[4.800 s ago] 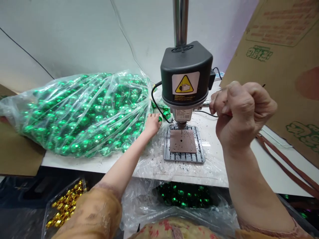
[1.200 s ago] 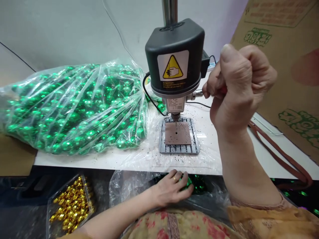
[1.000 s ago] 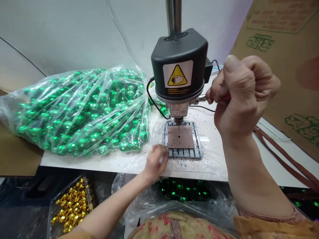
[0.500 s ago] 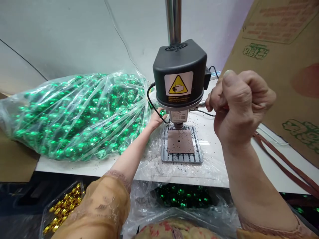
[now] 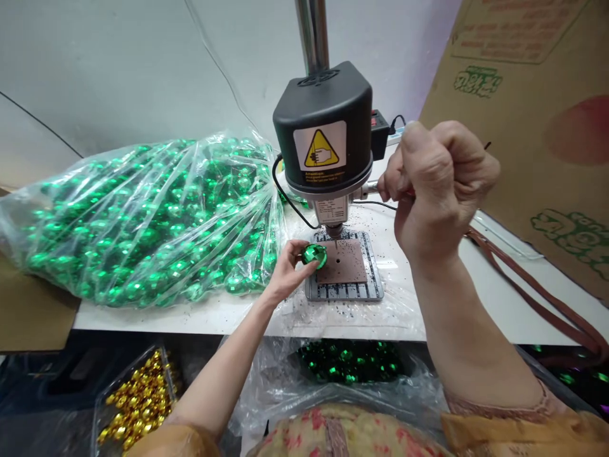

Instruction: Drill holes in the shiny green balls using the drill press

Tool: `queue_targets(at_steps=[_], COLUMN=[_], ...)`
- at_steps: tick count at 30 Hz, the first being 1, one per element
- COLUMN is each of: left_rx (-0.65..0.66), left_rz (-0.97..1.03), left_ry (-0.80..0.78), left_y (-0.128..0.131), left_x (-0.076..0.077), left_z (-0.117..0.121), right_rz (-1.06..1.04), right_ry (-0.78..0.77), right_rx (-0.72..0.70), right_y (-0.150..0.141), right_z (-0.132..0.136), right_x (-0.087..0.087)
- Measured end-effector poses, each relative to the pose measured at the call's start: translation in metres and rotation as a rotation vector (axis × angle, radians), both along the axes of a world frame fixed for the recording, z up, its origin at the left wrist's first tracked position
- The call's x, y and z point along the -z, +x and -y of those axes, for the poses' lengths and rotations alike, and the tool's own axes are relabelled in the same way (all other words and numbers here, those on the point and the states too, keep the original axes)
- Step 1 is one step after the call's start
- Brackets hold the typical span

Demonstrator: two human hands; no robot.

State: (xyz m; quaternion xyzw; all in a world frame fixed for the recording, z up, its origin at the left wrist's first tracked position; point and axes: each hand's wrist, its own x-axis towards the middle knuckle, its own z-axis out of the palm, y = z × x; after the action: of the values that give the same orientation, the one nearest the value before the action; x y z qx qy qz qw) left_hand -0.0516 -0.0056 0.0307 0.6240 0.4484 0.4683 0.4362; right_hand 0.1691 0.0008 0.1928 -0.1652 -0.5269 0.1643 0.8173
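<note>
Between thumb and fingers, my left hand [image 5: 291, 270] grips a shiny green faceted ball [image 5: 314, 255] over the left part of the drill press base [image 5: 343, 291]. On that base lies a brown square plate [image 5: 353, 261] with a dark hole, under the thin drill bit [image 5: 335, 242]. My right hand [image 5: 440, 184] is closed around the feed lever [image 5: 371, 187] on the side of the black drill press [image 5: 323, 120]; its grip on the lever's end is partly hidden. Dark shavings are scattered over the plate and base.
A big clear bag of green balls [image 5: 157, 222] lies on the white table [image 5: 190, 320] to the left. Below the edge are a bin of gold balls [image 5: 137, 400] and more green balls [image 5: 349, 362] in plastic. At right stand a cardboard box [image 5: 533, 139] and brown straps [image 5: 537, 292].
My left hand has come forward from beside the bag's neck, carrying the green ball to the plate's left edge. My right hand stays at the lever. The view has shifted slightly.
</note>
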Motion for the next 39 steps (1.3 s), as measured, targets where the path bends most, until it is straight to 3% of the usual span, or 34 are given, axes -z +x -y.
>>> queue_targets(at_steps=[7, 12, 17, 21, 28, 32, 39], left_rx=[0.164, 0.051, -0.041, -0.054, -0.195, -0.196, -0.188], left_rz=[-0.321, -0.345, -0.446, -0.424, -0.259, -0.257, -0.278], left_ry=[0.170, 0.140, 0.170, 0.237, 0.133, 0.146, 0.182], left_y=[0.019, 0.030, 0.042, 0.052, 0.067, 0.067, 0.066], left_x=[-0.006, -0.003, 0.000, 0.008, 0.027, 0.026, 0.026], left_z=[-0.008, -0.006, -0.007, -0.007, 0.002, 0.002, 0.002], right_rz=[0.002, 0.067, 0.097, 0.086, 0.062, 0.102, 0.005], right_ry=[-0.038, -0.149, -0.141, -0.148, -0.103, -0.119, 0.088], right_rx=[0.004, 0.106, 0.129, 0.142, 0.117, 0.153, 0.123], right_y=[0.000, 0.002, 0.004, 0.001, 0.000, 0.001, -0.006], right_z=[0.001, -0.001, -0.006, -0.004, 0.002, 0.003, 0.003], right_x=[0.001, 0.005, 0.009, 0.006, -0.002, 0.008, 0.031])
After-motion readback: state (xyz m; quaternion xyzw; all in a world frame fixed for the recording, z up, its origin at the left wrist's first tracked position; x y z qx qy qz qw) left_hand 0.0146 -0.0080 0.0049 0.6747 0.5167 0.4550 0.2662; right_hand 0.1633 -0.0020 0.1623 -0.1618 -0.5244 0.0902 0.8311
